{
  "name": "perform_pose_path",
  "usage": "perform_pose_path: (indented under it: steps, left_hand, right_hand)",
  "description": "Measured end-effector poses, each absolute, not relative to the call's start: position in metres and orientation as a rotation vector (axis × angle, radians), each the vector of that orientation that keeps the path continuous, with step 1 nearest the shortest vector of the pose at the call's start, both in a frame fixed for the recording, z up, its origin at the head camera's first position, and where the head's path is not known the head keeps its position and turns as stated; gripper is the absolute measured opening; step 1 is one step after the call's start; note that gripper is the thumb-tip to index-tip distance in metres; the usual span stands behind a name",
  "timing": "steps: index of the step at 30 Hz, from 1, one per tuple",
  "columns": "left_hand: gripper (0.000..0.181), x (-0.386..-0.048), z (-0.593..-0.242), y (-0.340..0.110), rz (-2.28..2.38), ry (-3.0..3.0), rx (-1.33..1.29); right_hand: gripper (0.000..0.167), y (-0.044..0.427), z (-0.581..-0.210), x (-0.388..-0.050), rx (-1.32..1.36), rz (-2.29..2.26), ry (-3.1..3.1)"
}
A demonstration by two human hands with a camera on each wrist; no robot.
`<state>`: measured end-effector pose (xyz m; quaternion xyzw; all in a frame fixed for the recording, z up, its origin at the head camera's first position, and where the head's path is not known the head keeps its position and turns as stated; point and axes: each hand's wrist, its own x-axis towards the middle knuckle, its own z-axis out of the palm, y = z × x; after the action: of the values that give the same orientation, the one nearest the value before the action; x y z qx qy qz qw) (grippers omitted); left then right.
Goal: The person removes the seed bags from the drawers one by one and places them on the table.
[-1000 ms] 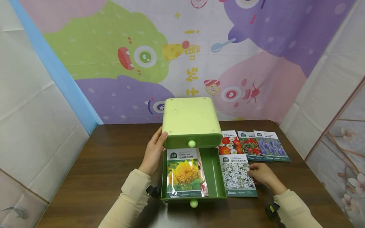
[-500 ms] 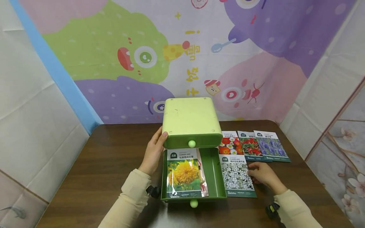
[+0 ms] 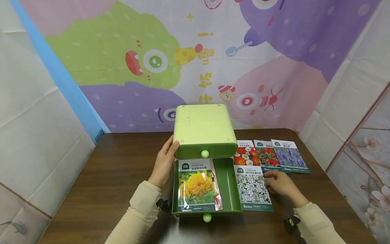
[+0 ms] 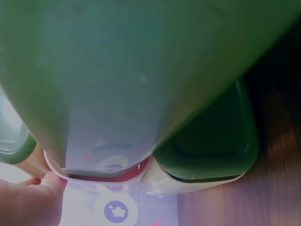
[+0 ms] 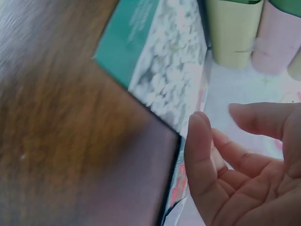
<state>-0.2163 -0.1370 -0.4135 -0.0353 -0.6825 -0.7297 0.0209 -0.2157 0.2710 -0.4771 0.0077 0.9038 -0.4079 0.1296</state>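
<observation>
A small stacked drawer cabinet (image 3: 204, 123) has one green drawer (image 3: 228, 189) pulled out. In that drawer lies a yellow sunflower seed packet (image 3: 198, 186), with another packet showing under its right edge. My left hand (image 3: 163, 162) rests against the cabinet's left side, its thumb at the front corner. The white-flower seed packet (image 3: 253, 188) lies to the right of the drawer. My right hand (image 3: 281, 186) is at that packet's right edge. In the right wrist view, the thumb and forefinger of this hand (image 5: 240, 165) are apart, with nothing between them.
Behind the white-flower packet lie an orange-and-white poppy packet (image 3: 246, 154), a red-flower packet (image 3: 267, 156) and a purple-flower packet (image 3: 290, 157). The drawer's round knob (image 3: 207, 218) juts towards the front. A patterned cloth (image 3: 195, 67) hangs behind the brown table (image 3: 122, 176).
The white-flower packet has shifted slightly left and squared up beside the drawer. My right hand's fingers have moved slightly up along its edge. The left hand stays in place.
</observation>
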Motion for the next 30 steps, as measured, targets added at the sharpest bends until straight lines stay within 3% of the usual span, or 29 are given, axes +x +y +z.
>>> perform_pose_path:
  steps: [17, 30]
  left_hand:
    - [0.059, -0.217, -0.415, -0.138, -2.259, -2.121, -0.121]
    - [0.059, -0.216, -0.415, -0.137, -2.264, -2.113, -0.124]
  right_hand:
    - [0.034, 0.231, -0.414, -0.2, -0.289, -1.45, 2.743]
    - [0.028, 0.186, -0.391, -0.186, -0.624, -1.226, 2.922]
